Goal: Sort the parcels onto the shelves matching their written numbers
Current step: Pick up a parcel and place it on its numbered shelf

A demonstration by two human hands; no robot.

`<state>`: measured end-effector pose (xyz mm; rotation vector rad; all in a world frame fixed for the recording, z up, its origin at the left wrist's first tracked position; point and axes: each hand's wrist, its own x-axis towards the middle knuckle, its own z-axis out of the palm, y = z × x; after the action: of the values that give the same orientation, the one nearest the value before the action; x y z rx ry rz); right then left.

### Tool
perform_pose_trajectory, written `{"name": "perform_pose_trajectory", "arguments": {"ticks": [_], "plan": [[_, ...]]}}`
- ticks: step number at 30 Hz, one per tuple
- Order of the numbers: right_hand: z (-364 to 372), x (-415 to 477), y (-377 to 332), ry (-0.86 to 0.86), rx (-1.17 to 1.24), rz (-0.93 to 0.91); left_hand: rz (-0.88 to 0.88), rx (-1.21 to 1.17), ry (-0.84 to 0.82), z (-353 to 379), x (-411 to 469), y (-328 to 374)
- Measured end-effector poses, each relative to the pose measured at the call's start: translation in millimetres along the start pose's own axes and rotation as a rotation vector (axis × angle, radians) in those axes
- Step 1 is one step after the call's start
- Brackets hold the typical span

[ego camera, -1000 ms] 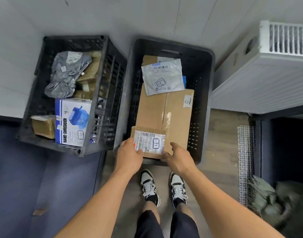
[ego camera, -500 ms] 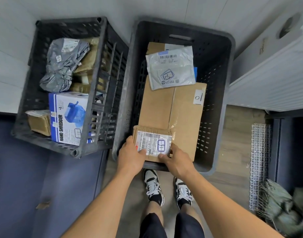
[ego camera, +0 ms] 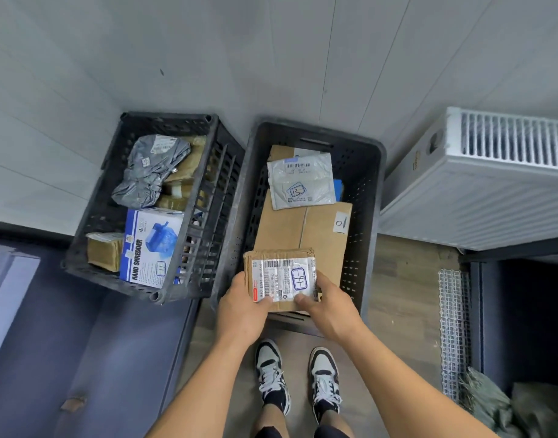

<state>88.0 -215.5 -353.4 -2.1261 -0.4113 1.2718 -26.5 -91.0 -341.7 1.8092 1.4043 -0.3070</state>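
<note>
A small brown parcel (ego camera: 279, 263) with a white shipping label and a handwritten number in a blue box sits at the near end of the right black crate (ego camera: 371, 197). My left hand (ego camera: 240, 308) grips its left edge with the thumb on the label. My right hand (ego camera: 329, 306) grips its right edge, thumb on top. Beneath it lies a large cardboard box (ego camera: 303, 230) marked 0. On that box's far end rests a grey mailer (ego camera: 301, 181) marked 13.
The left black crate (ego camera: 113, 172) holds a hand shredder box (ego camera: 150, 245), a grey wrapped bag (ego camera: 148, 170) and several brown parcels. A white radiator (ego camera: 479, 181) stands at the right. A dark cabinet (ego camera: 524, 314) and wire mesh (ego camera: 451, 330) sit below it. My feet (ego camera: 298, 371) stand on the wood floor.
Both hands have closed on the small parcel's edges and lifted its near side slightly. The camera pulled back, showing more wall.
</note>
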Motion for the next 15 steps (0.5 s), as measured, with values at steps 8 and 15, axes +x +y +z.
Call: {"name": "perform_pose_trajectory", "arguments": {"ticks": [8,15], "plan": [[-44.2,-63.3,-44.1,0.030,-0.038,-0.137,0.049,-0.148,0.090,-41.5,-77.3,36.1],[-71.1,-127.5,-90.3,0.060,-0.026,-0.303,0.123,-0.288,0.216,-80.6,-146.4,54.6]]}}
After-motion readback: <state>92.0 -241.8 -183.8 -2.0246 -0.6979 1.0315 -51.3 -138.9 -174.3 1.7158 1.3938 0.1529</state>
